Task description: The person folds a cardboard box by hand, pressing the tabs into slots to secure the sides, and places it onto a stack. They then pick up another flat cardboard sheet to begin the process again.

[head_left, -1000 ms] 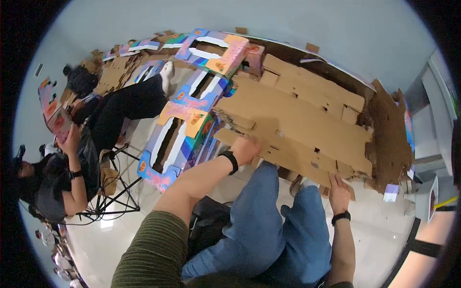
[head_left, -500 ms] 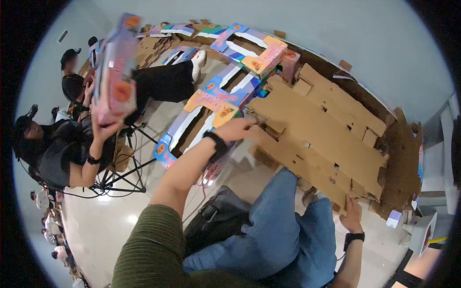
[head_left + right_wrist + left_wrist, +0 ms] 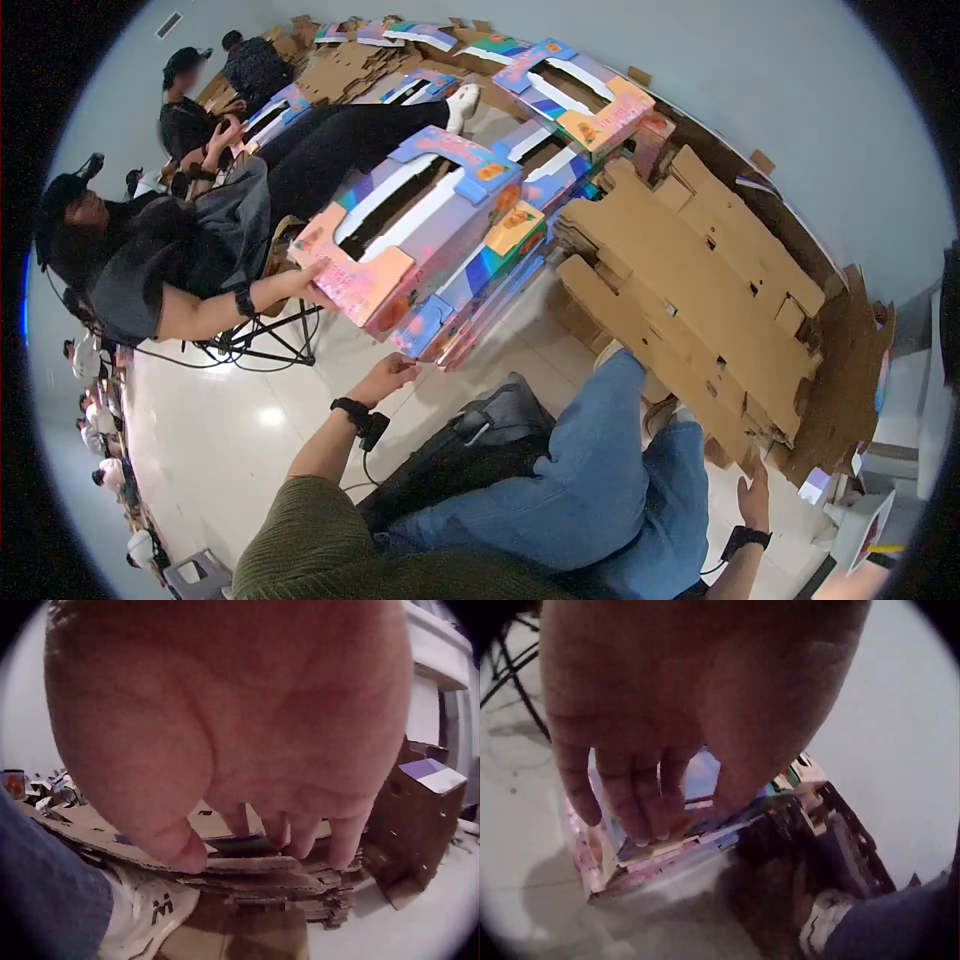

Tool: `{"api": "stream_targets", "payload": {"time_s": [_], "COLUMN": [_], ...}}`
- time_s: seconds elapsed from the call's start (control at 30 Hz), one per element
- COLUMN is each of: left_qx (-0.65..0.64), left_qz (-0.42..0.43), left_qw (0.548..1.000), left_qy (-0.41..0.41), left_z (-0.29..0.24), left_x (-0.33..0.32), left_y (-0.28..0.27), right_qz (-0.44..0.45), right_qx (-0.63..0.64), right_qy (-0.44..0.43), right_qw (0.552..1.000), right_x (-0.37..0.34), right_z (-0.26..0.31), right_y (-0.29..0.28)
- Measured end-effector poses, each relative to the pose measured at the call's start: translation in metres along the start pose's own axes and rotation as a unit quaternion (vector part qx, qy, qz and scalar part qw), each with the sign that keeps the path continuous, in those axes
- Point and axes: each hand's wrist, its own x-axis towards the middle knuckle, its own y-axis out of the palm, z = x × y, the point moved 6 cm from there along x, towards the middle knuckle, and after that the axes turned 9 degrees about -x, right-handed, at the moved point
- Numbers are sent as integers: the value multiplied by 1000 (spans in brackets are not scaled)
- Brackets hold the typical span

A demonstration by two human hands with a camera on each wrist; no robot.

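Left grip (image 3: 385, 380) is open, fingers extended and slightly bent, clenched on nothing; it sits at the near lower corner of the printed boxes (image 3: 470, 295), fingertips right by the edge; can't tell if they touch; left wrist view has those fingers spread over the boxes, palm dark. Right grip (image 3: 755, 500) is also open, fingers pointing at the near end of the cardboard stack (image 3: 690, 290); right wrist view shows the fingertips at its layered edge, thumb apart from them; contact unclear there too. Top printed box (image 3: 425, 225) lies tilted in view over the others, long torn-edged opening facing up; the neighbour's hand (image 3: 312, 285) grips its near left corner; can't tell how much of its weight the boxes below take. Cardboard stack is flat brown sheets with slots and small holes, ahead of me to the right, beyond my knees; another printed box (image 3: 580, 95) is past its far left end, opening up; brown cardboard wall (image 3: 850, 370) stands along its right side, white-and-purple flap (image 3: 815, 485) near the bottom of that. Neighbour (image 3: 130, 270) is seated at my left in dark clothes, legs stretched out toward the boxes; dark bag (image 3: 470, 445) is beside my jeans (image 3: 560, 480); shiny tiled floor (image 3: 250, 440) under it all.
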Motion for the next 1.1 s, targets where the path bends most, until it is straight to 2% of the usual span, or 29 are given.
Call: {"api": "stream_targets", "payload": {"time_s": [0.07, 0.17, 0.3, 0.4, 0.53, 0.8, 1.1], "left_qx": [-192, -348, -468, -519, -500, -493, -489], "left_qz": [-2, 24, -23, 15, -55, -70, -111], "left_qw": [979, 937, 883, 854, 864, 865, 863], "left_qy": [-60, -16, 1, 1, -36, -60, -53], "left_z": [-25, -29, -3, -3, 2, -14, -28], "left_x": [-34, -45, -27, -12, -1, 7, -4], "left_y": [7, 3, -11, -16, -15, -8, -2], "right_qz": [2, 2, -5, -12, -36, -39, -88], "right_qx": [10, 16, 11, 21, 66, 133, 198], "right_qy": [-16, -16, -16, -18, -22, 34, 14], "right_qw": [1000, 1000, 1000, 1000, 997, 990, 976], "right_x": [-5, -14, -19, -28, -40, -81, -120], "right_z": [6, 24, 24, 24, 16, 3, -14], "right_y": [-8, -22, -22, -25, -25, -31, -32]}}
